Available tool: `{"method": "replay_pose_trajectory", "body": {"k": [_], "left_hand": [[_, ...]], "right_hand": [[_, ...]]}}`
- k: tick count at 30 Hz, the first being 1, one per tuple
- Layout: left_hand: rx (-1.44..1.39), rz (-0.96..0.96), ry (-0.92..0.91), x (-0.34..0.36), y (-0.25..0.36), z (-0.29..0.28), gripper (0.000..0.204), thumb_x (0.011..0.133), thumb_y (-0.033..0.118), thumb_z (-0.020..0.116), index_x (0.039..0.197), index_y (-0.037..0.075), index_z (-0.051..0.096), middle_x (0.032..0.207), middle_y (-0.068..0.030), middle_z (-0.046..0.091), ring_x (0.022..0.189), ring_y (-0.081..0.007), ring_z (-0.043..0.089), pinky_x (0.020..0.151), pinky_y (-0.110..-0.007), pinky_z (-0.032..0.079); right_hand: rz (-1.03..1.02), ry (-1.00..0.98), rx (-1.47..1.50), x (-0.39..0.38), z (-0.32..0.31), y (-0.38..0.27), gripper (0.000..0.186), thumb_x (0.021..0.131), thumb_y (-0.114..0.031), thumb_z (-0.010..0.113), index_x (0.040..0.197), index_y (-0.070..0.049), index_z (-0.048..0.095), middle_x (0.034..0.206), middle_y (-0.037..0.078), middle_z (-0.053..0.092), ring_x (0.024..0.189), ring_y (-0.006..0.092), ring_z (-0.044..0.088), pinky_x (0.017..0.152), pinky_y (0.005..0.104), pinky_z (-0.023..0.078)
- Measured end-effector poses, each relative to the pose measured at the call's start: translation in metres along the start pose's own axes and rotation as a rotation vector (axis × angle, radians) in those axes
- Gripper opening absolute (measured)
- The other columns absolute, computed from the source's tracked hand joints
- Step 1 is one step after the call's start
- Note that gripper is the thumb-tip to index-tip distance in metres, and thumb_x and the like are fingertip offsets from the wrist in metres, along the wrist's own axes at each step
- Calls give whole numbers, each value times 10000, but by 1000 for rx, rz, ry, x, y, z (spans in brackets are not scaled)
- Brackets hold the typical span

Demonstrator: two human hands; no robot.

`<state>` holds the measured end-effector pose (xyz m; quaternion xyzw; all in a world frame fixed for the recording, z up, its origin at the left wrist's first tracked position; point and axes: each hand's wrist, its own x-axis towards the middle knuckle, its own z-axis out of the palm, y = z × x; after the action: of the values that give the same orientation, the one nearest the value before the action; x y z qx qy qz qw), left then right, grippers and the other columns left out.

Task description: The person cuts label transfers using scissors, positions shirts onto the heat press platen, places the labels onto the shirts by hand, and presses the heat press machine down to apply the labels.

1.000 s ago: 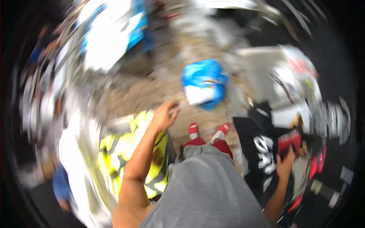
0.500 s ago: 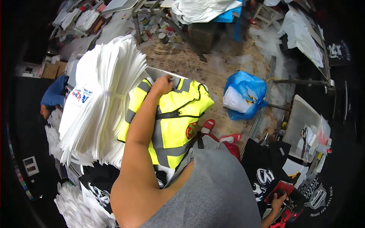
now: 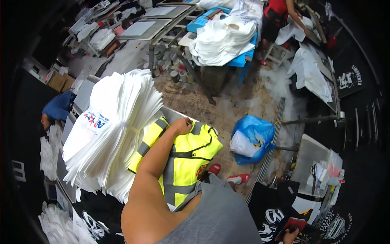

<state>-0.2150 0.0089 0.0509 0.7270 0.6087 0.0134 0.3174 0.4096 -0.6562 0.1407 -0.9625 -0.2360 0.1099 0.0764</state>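
A yellow high-visibility jacket with grey reflective bands and a dark zip lies in front of me. Across it reaches my left arm, and my left hand is closed at its collar edge, with the fingertips partly hidden. Low on the right, my right hand grips a flat red plate-like thing whose kind I cannot make out. Beside that hand is a black printed garment. A tall bundle of white fabric bags, tied round the middle, stands just left of the jacket.
A blue plastic bag sits on the stained floor beside metal rails. At right, a grey board holds scissors. White fabric piles lie on a far table. Two people work nearby, one in blue, one in red.
My view has tilted upward, so the far tables and the person in red now show. My left hand stays at the jacket's collar, and my right hand still holds the red thing.
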Motion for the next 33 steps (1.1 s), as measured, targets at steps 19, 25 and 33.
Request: {"method": "replay_pose_trajectory", "body": {"k": [19,25,33], "left_hand": [[66,9,-61,35,-11,20,439,840,368,617,1181,106,709,1129,-198,708,1083,-367,664,975,-433,517],[104,0,40,19,3,11,391,865,346,568,1093,71,727,1116,-223,697,1070,-411,651,952,-479,513],[66,205,178,-27,106,-91,336,911,305,556,1051,45,717,1007,-240,707,993,-411,667,893,-485,528]], "right_hand": [[84,212,61,-12,11,-24,567,760,-119,776,1260,41,563,1206,192,610,1078,311,593,999,399,456],[109,253,24,-31,-18,-73,519,760,-78,753,1235,43,581,1214,193,622,1037,298,628,951,398,488],[107,189,-37,-35,-24,-80,515,752,-88,758,1224,43,598,1123,188,668,1044,302,641,971,390,484]]}}
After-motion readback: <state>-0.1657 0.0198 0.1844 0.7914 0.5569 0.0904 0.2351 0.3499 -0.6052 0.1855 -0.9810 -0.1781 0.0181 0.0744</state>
